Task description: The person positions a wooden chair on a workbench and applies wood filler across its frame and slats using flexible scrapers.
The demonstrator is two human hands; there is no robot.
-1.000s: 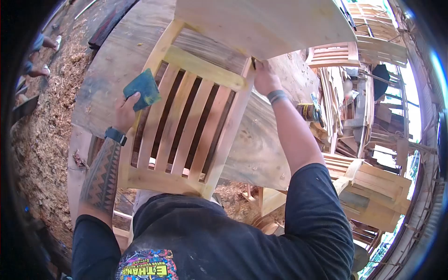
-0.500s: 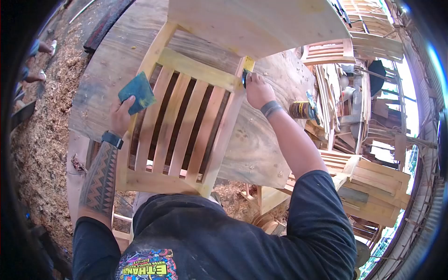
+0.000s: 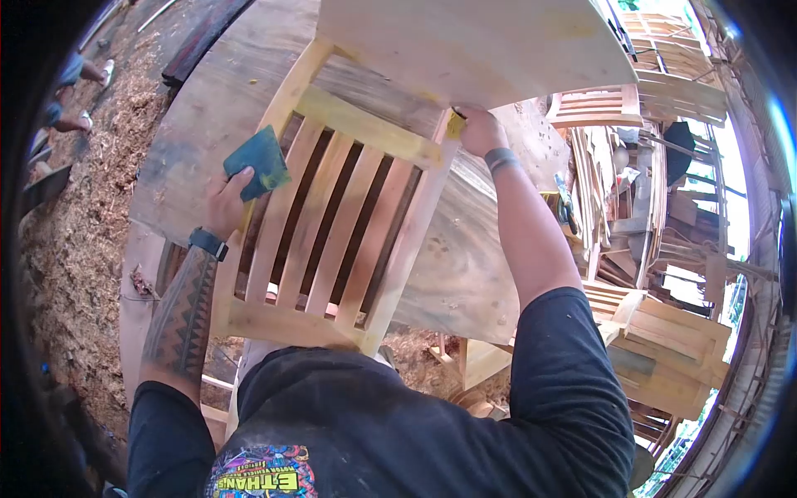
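Note:
My left hand grips a flat teal square pad smeared with yellow paste, held over the left side of a wooden chair. The chair has a slatted back and a broad flat panel at its far end. My right hand is closed at the right post, just under the panel's edge. A small dark putty knife shows at its fingertips, mostly hidden. Yellow paste coats the post beside the fingers.
The chair lies on a large wooden tabletop. A can stands partly hidden behind my right forearm. Stacked boards and more slatted chairs fill the right. Shavings cover the ground at left, near another person's legs.
My right hand has moved up the post toward the panel, and the knife is now more hidden. The left hand keeps hold of the pad. The whole view has shifted slightly.

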